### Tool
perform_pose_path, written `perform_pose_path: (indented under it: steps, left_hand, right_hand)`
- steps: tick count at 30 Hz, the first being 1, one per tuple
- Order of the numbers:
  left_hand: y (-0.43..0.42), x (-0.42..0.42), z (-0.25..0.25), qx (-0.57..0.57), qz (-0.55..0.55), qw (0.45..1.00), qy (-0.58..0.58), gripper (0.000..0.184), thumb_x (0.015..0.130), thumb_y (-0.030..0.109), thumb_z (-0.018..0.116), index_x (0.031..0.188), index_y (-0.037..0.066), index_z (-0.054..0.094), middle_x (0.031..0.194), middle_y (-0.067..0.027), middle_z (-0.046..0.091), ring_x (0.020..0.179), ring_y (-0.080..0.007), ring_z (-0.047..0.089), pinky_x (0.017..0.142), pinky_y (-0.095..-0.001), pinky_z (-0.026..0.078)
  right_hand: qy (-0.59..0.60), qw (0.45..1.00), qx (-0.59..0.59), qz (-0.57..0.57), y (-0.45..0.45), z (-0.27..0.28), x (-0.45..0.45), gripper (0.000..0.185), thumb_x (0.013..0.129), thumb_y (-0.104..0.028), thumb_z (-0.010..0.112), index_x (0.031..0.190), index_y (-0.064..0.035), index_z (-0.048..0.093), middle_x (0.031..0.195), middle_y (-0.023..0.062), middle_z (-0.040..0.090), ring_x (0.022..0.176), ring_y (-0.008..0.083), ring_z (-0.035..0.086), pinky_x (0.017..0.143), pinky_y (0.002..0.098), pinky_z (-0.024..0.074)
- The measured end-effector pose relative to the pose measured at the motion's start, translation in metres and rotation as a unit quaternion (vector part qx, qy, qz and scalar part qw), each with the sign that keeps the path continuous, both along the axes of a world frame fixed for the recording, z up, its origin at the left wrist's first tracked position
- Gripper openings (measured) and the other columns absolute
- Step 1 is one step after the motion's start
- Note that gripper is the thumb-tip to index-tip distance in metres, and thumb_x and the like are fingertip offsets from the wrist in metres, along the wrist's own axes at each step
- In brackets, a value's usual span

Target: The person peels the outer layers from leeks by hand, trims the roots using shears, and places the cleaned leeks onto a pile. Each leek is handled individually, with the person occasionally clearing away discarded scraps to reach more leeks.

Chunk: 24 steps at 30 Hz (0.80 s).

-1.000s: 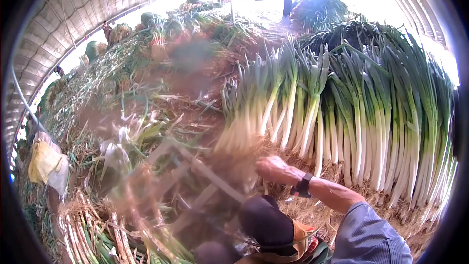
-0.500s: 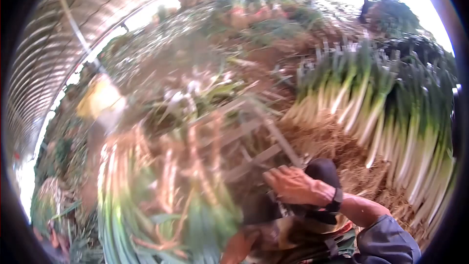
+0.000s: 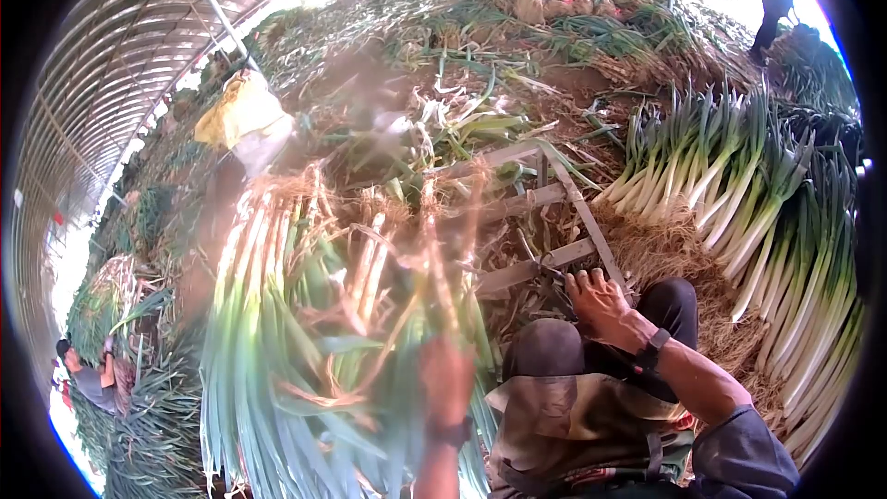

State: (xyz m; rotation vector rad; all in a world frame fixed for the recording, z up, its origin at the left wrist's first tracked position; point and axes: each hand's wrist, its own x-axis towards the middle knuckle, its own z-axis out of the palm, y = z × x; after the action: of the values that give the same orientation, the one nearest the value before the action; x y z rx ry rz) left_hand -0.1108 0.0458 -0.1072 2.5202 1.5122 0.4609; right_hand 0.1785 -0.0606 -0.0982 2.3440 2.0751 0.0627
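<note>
My left hand (image 3: 445, 379) reaches over the green leaves of the uncleaned leeks (image 3: 268, 268) on the left; it is blurred, and its fingers are hard to make out. Near my knee, my right hand (image 3: 605, 307) is closed beside the end of a wooden frame (image 3: 591, 231), with a small dark tool (image 3: 552, 273) showing at its fingertips. The uncleaned leeks have brown roots pointing away from me. To the right of my right hand lies a row of cleaned leeks (image 3: 730, 176) with white stems and tangled roots.
A yellow and white bag (image 3: 242, 118) hangs at a pole (image 3: 217, 9) at the upper left. Loose leaves (image 3: 462, 120) litter the ground beyond the frame. One person (image 3: 92, 379) is at the far left, another (image 3: 774, 18) at the upper right.
The view has swung left, bringing the uncleaned leeks nearer the centre. My left hand has come into view over their leaves. My right hand has moved from the cleaned leeks' roots to the wooden frame.
</note>
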Motion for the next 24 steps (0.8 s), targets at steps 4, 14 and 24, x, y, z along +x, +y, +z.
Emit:
perform_pose_path:
  steps: [4,14,24]
  left_hand:
    - [0.027,0.032,-0.032,0.051,0.048,0.996,0.06,0.064,0.083,0.035,0.074,0.132,0.002,0.05,0.117,-0.0206,0.06,0.11,-0.0397,0.056,0.096,-0.0529,0.043]
    - [0.033,0.037,-0.042,0.042,-0.005,0.999,-0.024,0.06,0.079,0.023,0.07,0.132,0.003,0.047,0.11,-0.0292,0.057,0.1,-0.0466,0.059,0.088,-0.0548,0.045]
    - [0.103,0.142,-0.014,0.063,-0.083,0.987,-0.121,0.041,0.073,0.015,0.068,0.112,0.004,0.059,0.103,-0.0308,0.061,0.097,-0.0491,0.061,0.081,-0.056,0.051]
  right_hand:
    - [0.01,0.999,-0.031,-0.031,0.019,-0.031,-0.005,0.062,0.081,-0.023,0.069,0.132,0.0049,0.047,0.115,0.0219,0.06,0.111,0.0343,0.057,0.081,0.0462,0.0528]
    - [0.327,0.932,-0.056,-0.143,0.023,0.007,0.011,0.077,0.078,-0.041,0.076,0.135,0.0007,0.044,0.115,0.0279,0.061,0.108,0.0459,0.061,0.091,0.0493,0.0505]
    - [0.546,0.834,-0.02,-0.069,0.014,0.113,0.026,0.077,0.084,-0.047,0.068,0.138,0.0026,0.046,0.095,0.0251,0.066,0.09,0.0357,0.066,0.08,0.0436,0.049]
